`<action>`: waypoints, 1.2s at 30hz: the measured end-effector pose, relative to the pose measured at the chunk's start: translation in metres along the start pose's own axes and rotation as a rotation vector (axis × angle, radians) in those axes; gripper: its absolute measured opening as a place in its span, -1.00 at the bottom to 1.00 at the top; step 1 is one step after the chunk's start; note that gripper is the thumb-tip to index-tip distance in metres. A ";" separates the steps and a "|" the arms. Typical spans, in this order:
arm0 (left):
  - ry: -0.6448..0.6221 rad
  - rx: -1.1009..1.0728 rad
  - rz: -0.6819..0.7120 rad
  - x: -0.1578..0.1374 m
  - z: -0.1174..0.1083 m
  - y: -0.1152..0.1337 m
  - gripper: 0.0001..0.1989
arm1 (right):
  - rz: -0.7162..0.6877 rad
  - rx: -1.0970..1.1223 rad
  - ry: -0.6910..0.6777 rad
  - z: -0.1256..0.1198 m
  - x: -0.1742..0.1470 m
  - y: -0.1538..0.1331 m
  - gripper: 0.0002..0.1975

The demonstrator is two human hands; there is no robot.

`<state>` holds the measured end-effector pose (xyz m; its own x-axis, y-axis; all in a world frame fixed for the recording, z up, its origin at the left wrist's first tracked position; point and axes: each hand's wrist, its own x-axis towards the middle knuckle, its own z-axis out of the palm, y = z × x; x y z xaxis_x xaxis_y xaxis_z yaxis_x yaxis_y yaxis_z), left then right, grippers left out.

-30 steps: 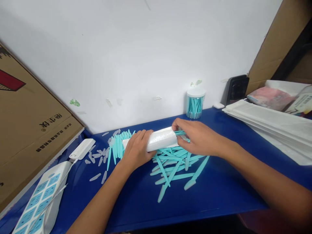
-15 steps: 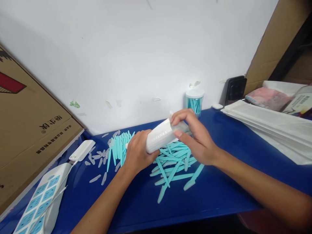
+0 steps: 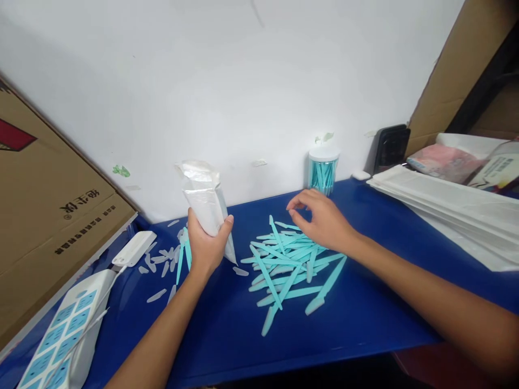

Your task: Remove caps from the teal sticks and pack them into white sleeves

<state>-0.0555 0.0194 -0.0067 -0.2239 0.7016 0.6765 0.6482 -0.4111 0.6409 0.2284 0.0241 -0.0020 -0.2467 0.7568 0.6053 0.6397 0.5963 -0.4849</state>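
Observation:
My left hand [image 3: 207,243] is closed around a white plastic pouch [image 3: 201,192], held upright above the table with its crumpled end up. Over the upper edge of a loose pile of turquoise eyebrow razors [image 3: 290,256] hovers my right hand [image 3: 322,219]. Its fingers are curled, thumb and index tips slightly apart, and I see nothing between them. Left of the pouch, several more razors [image 3: 187,251] are partly hidden by my left hand. Small clear blade covers [image 3: 157,295] lie scattered beside them.
A clear lidded jar of turquoise razors [image 3: 323,170] stands by the wall. On the left are a power strip [image 3: 67,329], a white charger [image 3: 135,247] and a cardboard box [image 3: 52,216]. White flat sheets [image 3: 450,208] are stacked at right on the blue table [image 3: 324,340].
My right hand has let go of the white pouch and moved right and slightly down, above the pile. The left hand has swung the pouch leftward and tilted it upright.

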 end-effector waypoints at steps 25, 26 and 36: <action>-0.429 0.484 0.191 0.006 -0.013 0.008 -0.44 | 0.275 -0.031 -0.700 0.015 -0.006 0.013 -0.69; -0.431 0.480 0.190 0.006 -0.013 0.008 -0.44 | 0.265 -0.045 -0.714 0.015 -0.006 0.014 -0.70; -0.445 0.471 0.173 0.007 -0.012 0.005 -0.45 | 0.098 -0.270 -0.643 0.014 -0.011 0.021 -0.80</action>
<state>-0.0626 0.0154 0.0054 0.1680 0.8627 0.4770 0.9186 -0.3126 0.2417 0.2344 0.0318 -0.0272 -0.5065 0.8616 0.0334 0.8189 0.4928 -0.2940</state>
